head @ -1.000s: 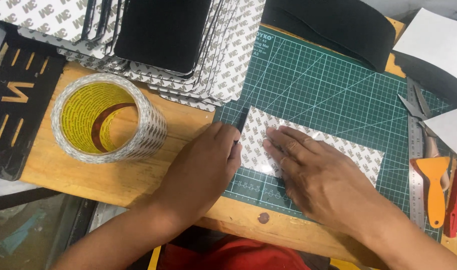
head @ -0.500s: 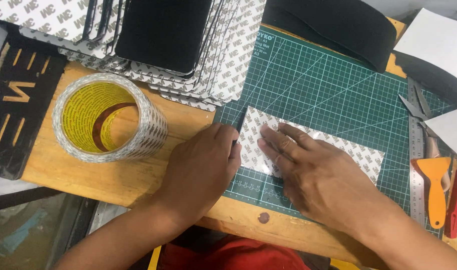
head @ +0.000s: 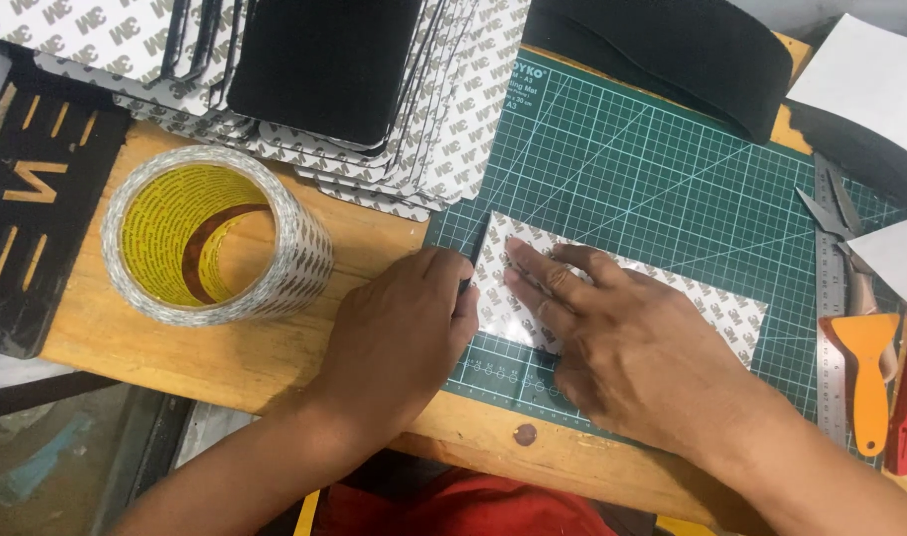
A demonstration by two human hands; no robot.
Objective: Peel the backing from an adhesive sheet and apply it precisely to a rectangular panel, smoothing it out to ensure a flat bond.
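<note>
Right hand (head: pixel 612 337) flat on backed sheet (head: pixel 711 298), left hand (head: pixel 404 328) curled at its edge, tape roll (head: pixel 215 248) beside, steel ruler (head: pixel 831 328) right

Two hands: left hand (head: pixel 399 333), right hand (head: pixel 632 347). One tape roll (head: pixel 215 248). One cutting mat (head: pixel 672 189). One backed sheet (head: pixel 711 303) underhand. One steel ruler (head: pixel 831 328). One pair of scissors (head: pixel 836 218).

Right hand (head: pixel 632 347): pressed flat on a white patterned sheet (head: pixel 711 303), centre frame.
Left hand (head: pixel 399 337): curled at the sheet's left end.
Cutting mat (head: pixel 672 169): green, beneath.
Tape roll (head: pixel 215 248): left, on wooden tabletop (head: pixel 374 233).
</note>
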